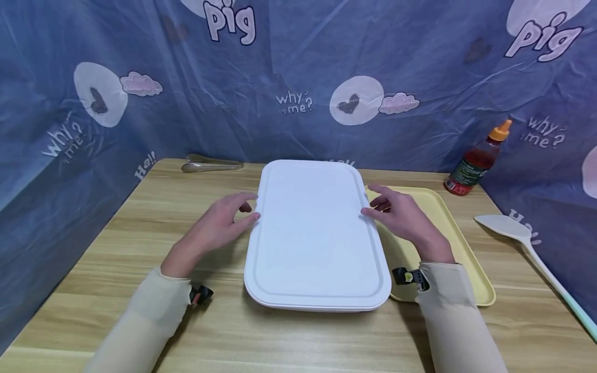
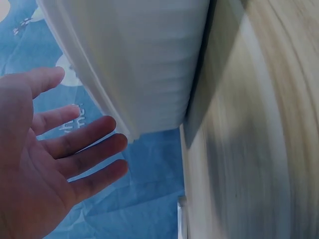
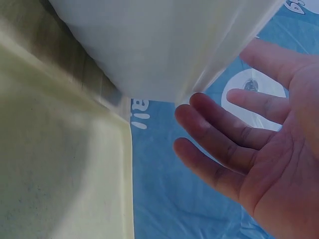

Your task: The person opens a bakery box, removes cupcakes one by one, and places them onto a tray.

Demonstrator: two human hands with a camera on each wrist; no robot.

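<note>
A white rectangular box with a flat white lid (image 1: 317, 233) stands on the wooden table in the middle of the head view. My left hand (image 1: 222, 221) is at the left long edge of the lid, thumb tip right at the rim. At the opposite edge is my right hand (image 1: 396, 211), its thumb tip overlapping the lid in the head view. Both wrist views show loosely extended fingers beside the lid's rim, and neither hand curls round it. The box's pale side wall (image 2: 154, 59) drops to the table below the left fingers. The lid hides what is inside.
A yellow tray (image 1: 459, 254) lies right of the box, partly under my right arm. Metal tongs (image 1: 212, 165) lie at the back left. A red sauce bottle (image 1: 475, 163) stands back right, with a long-handled spatula (image 1: 531, 243) nearer. A blue printed cloth (image 1: 298, 62) hangs behind.
</note>
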